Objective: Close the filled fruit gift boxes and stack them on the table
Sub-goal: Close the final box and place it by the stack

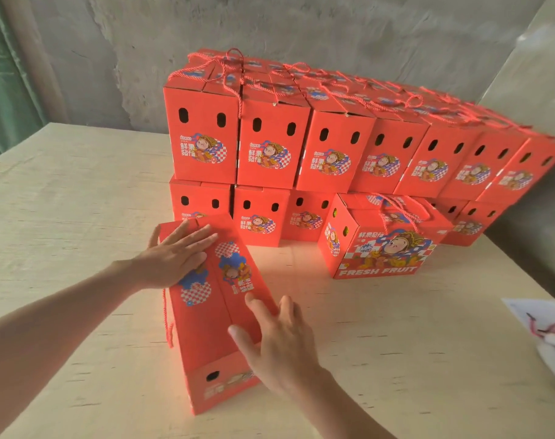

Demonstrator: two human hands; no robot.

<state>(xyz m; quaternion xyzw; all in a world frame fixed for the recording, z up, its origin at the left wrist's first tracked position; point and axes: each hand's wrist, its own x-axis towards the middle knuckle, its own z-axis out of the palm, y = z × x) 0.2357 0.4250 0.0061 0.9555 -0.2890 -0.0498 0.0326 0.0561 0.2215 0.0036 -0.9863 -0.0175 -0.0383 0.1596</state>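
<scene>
Hands flat: left hand (171, 259) and right hand (277, 340) press open-fingered on red box (206, 312), gripping nothing.

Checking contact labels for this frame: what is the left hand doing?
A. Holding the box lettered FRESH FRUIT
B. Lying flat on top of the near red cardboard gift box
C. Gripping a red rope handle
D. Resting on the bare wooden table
B: the left hand lies with straight fingers flat on the top flaps of the near red cardboard gift box, curled round nothing.
</scene>
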